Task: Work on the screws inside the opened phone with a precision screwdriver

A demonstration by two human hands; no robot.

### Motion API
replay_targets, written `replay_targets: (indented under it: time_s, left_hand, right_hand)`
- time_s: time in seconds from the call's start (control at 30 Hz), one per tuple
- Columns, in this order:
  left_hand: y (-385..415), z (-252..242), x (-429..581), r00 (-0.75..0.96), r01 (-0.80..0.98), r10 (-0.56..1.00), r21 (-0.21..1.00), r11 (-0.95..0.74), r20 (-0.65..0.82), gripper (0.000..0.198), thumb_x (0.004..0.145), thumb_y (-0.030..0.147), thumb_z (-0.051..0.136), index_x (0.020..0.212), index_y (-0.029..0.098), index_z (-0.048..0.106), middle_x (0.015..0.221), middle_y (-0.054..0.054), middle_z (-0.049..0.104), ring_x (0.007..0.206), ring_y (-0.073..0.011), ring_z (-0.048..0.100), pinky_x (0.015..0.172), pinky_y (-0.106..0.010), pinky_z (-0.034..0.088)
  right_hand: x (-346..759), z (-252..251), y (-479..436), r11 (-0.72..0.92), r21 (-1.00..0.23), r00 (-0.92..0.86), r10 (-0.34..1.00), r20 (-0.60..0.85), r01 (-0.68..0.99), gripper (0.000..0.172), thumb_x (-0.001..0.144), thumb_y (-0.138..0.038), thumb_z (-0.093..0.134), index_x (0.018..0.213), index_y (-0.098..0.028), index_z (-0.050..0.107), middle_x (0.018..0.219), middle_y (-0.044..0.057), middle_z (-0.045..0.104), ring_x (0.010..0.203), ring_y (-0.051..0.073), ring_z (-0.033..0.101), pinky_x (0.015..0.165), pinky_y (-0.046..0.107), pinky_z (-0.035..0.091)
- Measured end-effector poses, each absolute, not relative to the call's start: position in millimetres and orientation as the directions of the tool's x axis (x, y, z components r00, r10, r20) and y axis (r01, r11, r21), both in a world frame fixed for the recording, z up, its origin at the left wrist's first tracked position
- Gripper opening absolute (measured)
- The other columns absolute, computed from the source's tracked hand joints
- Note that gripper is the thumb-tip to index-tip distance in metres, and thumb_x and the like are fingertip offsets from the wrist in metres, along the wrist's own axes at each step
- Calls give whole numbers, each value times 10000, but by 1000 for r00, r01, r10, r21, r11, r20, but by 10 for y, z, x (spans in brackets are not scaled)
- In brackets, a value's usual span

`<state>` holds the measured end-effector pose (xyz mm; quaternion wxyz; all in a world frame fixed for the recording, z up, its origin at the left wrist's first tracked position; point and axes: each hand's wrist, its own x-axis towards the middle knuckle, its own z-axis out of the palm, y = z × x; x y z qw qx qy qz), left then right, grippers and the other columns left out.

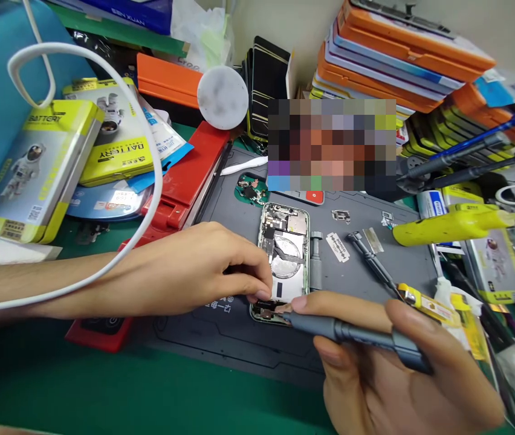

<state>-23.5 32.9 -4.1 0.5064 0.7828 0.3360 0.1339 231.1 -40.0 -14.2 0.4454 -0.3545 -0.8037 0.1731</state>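
Observation:
An opened smartphone [285, 257] lies on a dark grey work mat [221, 338], its inner parts and a round coil showing. My left hand [214, 266] reaches in from the left, thumb and forefinger pinched together over the phone's lower left edge. Whatever sits between those fingertips is hidden. In my right hand [402, 350] is a grey screwdriver [357, 335], held nearly level along the fingers. Its tip points into the phone's bottom end, where small dark parts show. My right forefinger stretches along the tool close to the phone.
Right of the phone lie a razor blade [338, 247], another screwdriver [373, 263] and a yellow bottle [454, 225]. Battery boxes [35, 169] stand at left beside a red device [185, 175]. A white cable [155, 145] loops over my left arm. Orange cases [402, 45] are stacked behind.

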Motion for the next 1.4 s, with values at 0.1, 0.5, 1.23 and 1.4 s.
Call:
replay_targets:
  time_s: [0.1, 0.5, 1.23, 1.4]
  left_hand:
    - [320, -29, -237, 713, 417, 685, 876, -240, -152, 157, 1084, 226, 706, 1015, 232, 848, 929, 91, 857, 823, -87, 768, 722, -159, 478]
    - [342, -31, -224, 742, 388, 656, 887, -249, -141, 167, 1076, 178, 708, 989, 227, 842, 912, 99, 857, 825, -75, 782, 746, -145, 491]
    - [331, -35, -234, 748, 395, 651, 874, -282, -128, 150, 1042, 131, 751, 1016, 220, 868, 961, 82, 883, 851, -84, 804, 759, -144, 503]
    - [325, -37, -236, 752, 384, 648, 877, -288, -117, 150, 1046, 134, 746, 992, 215, 860, 920, 84, 869, 830, -82, 792, 740, -145, 497]
  right_hand:
    - [2327, -102, -345, 741, -529, -481, 671, 564, 414, 913, 921, 55, 660, 1741, -224, 372, 1035, 53, 889, 717, 203, 848, 602, 276, 734]
    - [2327, -137, -444, 644, -597, -566, 746, 352, 478, 489, 948, 2, 623, 1377, -228, 676, 1032, 19, 887, 789, 188, 871, 804, 236, 745]
    - [2313, -144, -352, 724, -591, -451, 686, 571, 355, 879, 924, 78, 630, 1722, -210, 401, 1084, 71, 875, 814, 195, 869, 704, 275, 756]
    - [2316, -192, -405, 710, -608, -522, 690, 502, 355, 896, 906, 70, 644, 1715, -206, 375, 1122, 90, 870, 872, 216, 879, 700, 276, 756]
